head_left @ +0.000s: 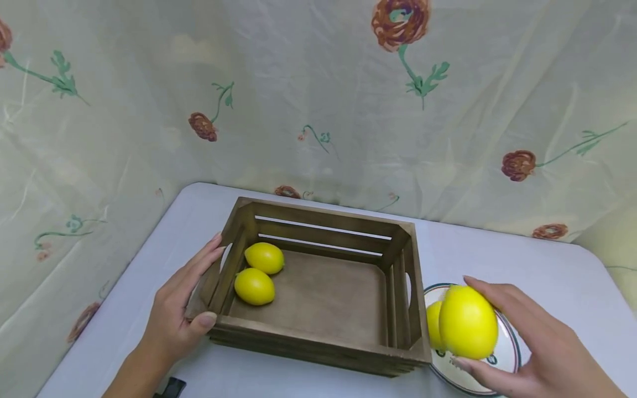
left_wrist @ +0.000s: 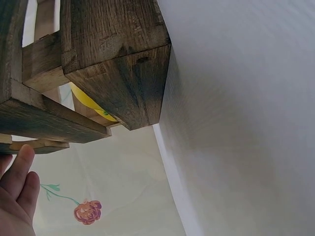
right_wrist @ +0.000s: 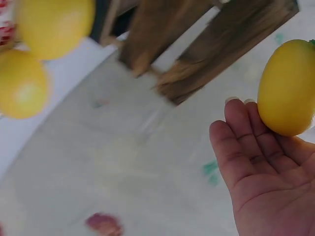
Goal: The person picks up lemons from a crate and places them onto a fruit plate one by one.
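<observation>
A brown slatted wooden crate (head_left: 318,337) stands on the table with two yellow lemons (head_left: 254,286) at the left of its floor. My left hand (head_left: 174,309) holds the crate's left end, fingers along the rim and thumb by the front corner. In the left wrist view, those fingers (left_wrist: 22,169) reach up to the end rail. To the right of the crate, my right hand (head_left: 532,337) pinches a lemon (head_left: 469,322) between fingers and thumb, over a plate. The same lemon (right_wrist: 289,88) shows above the fingers in the right wrist view.
The white plate (head_left: 508,354) with a dark rim lies close against the crate's right side. Another lemon (head_left: 434,325) on it is partly hidden by the held one. Flower-patterned curtain (head_left: 318,99) hangs behind the table (head_left: 199,204). A small black object (head_left: 173,388) lies at the front left.
</observation>
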A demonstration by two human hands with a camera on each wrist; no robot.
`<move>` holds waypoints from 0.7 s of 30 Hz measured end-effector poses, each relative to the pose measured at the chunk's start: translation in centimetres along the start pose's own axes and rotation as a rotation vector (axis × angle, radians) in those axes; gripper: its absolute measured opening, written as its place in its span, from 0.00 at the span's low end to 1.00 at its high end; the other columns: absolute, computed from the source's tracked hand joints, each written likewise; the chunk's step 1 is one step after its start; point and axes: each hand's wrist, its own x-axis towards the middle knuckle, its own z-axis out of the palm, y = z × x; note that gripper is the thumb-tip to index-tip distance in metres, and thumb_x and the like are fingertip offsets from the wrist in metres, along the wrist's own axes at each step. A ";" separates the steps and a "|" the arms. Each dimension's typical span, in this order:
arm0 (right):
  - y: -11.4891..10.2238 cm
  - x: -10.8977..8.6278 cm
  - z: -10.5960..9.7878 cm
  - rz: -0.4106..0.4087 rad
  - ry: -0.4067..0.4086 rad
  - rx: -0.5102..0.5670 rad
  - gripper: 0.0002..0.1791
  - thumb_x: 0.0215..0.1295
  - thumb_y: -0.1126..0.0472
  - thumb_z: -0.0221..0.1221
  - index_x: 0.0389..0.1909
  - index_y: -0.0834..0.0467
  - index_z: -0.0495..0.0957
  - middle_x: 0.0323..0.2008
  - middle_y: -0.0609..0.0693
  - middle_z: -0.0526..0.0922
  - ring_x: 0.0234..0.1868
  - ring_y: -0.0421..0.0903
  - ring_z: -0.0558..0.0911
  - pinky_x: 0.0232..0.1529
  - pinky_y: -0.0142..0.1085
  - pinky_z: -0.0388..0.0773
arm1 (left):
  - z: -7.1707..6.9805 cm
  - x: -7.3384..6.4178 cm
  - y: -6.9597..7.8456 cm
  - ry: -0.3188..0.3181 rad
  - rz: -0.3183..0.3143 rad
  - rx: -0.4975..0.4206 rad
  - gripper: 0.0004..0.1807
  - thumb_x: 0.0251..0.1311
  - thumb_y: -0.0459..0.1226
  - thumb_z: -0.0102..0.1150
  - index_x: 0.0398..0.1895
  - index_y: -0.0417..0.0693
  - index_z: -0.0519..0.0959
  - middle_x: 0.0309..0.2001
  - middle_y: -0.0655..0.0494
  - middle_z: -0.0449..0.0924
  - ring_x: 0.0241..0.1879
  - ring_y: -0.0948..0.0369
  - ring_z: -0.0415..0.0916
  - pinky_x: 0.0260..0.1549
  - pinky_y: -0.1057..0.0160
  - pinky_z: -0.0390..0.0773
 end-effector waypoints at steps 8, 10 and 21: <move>4.0 -4.1 1.6 0.244 0.043 0.000 0.61 0.29 0.59 0.88 0.72 0.60 0.70 0.58 0.53 0.80 0.52 0.27 0.76 0.51 0.09 0.64 | 0.0 -0.1 0.0 0.000 -0.004 -0.002 0.47 0.75 0.65 0.45 0.70 0.28 0.72 0.72 0.35 0.71 0.73 0.51 0.68 0.73 0.63 0.63; 4.9 -5.0 2.2 0.341 0.030 0.016 0.58 0.35 0.61 0.87 0.71 0.63 0.67 0.60 0.60 0.78 0.54 0.39 0.80 0.52 0.08 0.62 | 0.0 -0.1 0.0 -0.001 -0.005 -0.004 0.46 0.75 0.65 0.45 0.70 0.28 0.72 0.72 0.35 0.71 0.73 0.51 0.68 0.73 0.63 0.63; 8.5 -7.6 3.4 0.556 -0.145 -0.041 0.51 0.54 0.57 0.80 0.71 0.71 0.61 0.62 0.69 0.72 0.53 0.69 0.78 0.49 0.58 0.79 | 0.0 0.1 0.1 0.001 -0.009 -0.021 0.46 0.75 0.65 0.46 0.69 0.28 0.72 0.71 0.34 0.71 0.73 0.50 0.68 0.73 0.62 0.63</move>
